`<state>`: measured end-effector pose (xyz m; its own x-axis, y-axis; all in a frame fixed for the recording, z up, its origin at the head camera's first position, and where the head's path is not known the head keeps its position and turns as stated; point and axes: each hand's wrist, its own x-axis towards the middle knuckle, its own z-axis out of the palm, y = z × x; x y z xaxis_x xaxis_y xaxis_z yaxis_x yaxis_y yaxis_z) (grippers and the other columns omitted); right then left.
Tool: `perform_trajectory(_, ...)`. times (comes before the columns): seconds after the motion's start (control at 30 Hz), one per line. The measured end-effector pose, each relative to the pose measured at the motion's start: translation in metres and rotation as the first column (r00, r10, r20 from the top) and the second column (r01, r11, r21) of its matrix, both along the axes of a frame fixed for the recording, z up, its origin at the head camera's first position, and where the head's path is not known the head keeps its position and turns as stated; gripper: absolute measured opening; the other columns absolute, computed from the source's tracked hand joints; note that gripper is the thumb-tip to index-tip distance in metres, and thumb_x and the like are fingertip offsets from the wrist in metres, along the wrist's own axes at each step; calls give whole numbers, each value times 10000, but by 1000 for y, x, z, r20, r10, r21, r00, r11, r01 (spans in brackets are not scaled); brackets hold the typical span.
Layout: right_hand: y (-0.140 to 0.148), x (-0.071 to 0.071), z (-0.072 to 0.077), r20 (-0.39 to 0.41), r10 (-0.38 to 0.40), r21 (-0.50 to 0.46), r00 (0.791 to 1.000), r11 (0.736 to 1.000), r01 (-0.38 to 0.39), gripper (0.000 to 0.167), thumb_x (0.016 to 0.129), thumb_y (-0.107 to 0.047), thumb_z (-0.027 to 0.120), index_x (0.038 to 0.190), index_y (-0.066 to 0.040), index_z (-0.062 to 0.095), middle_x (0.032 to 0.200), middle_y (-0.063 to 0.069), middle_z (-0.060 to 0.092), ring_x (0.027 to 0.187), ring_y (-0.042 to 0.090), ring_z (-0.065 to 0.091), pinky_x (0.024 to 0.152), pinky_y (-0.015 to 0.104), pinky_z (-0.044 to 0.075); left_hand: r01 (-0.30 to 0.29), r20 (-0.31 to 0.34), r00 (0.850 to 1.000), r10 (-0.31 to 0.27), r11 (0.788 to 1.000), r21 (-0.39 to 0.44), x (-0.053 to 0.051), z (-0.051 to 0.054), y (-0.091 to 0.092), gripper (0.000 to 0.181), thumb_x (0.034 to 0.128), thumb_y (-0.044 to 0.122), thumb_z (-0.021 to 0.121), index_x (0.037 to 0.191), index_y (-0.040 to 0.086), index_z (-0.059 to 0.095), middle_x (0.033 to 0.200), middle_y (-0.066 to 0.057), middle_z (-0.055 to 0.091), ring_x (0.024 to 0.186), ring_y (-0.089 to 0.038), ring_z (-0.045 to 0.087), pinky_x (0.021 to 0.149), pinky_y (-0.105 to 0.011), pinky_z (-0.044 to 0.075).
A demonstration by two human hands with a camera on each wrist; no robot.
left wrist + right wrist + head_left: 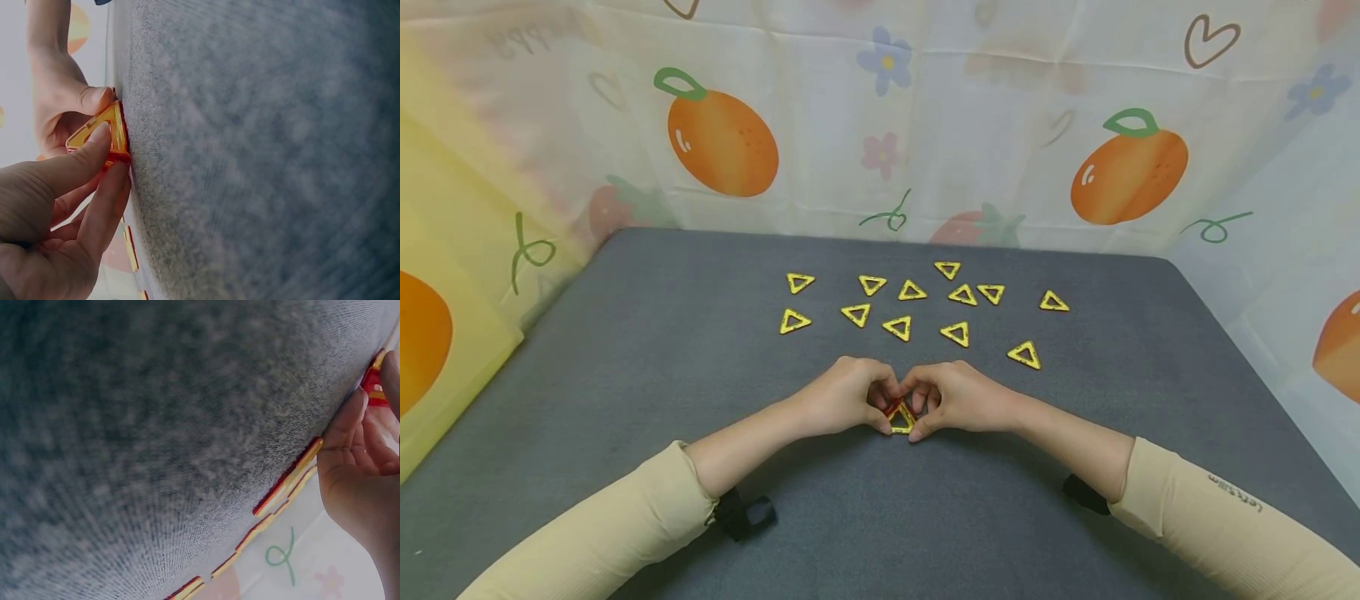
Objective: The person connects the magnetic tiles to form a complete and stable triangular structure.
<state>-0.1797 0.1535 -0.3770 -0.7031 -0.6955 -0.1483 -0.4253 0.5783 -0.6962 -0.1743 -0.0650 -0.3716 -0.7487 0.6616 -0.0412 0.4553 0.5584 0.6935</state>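
Both hands meet over the near middle of the table around a small upright piece built of yellow-and-red triangular magnetic tiles (901, 430). My left hand (850, 398) pinches its left side between thumb and fingers. On the opposite side my right hand (964, 398) pinches it the same way. In the left wrist view the tiles (81, 134) lean together at an angle, with the left thumb across the yellow frame. Only a red-and-yellow edge of the tiles (374, 380) shows beyond the fingers in the right wrist view. How many tiles are joined is hidden by the hands.
Several loose yellow triangular tiles lie flat beyond the hands, among them a near right one (1032, 363) and a far left one (786, 322). The dark grey tabletop (625, 350) ends at a fruit-print curtain (820, 108) behind and at the sides.
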Motion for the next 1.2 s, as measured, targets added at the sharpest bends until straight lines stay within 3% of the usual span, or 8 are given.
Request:
perform_trajectory(0.6, -1, -1, -2, -16, 17, 8, 1000, 1000, -17, 503, 768, -312, 846, 1207, -177, 640, 925, -31, 641, 663, 42, 557, 610, 197, 486, -5, 80, 997, 2, 999, 38, -4, -2, -5, 346, 714, 126, 878, 992, 78, 677, 960, -51, 724, 849, -76, 690, 739, -167, 553)
perform_trajectory(0.73, 0, -1, -2, -16, 2, 13, 1000, 1000, -2, 441, 789, -311, 832, 1181, -213, 654, 915, -57, 654, 675, 48, 566, 617, 195, 484, -1, 67, 998, -2, 999, 41, -4, -2, -5, 315, 716, 126, 878, 954, 86, 676, 934, -42, 726, 842, -70, 691, 730, -165, 549)
perform_trajectory(1.2, 2, -1, 0, -13, 31, 0, 999, 1000, -31, 374, 859, -314, 770, 1190, -191, 647, 888, -45, 651, 667, 58, 557, 610, 197, 467, 6, 48, 999, -8, 999, 39, -4, -1, -3, 294, 708, 125, 882, 911, 86, 672, 912, -33, 721, 822, -67, 678, 721, -160, 534)
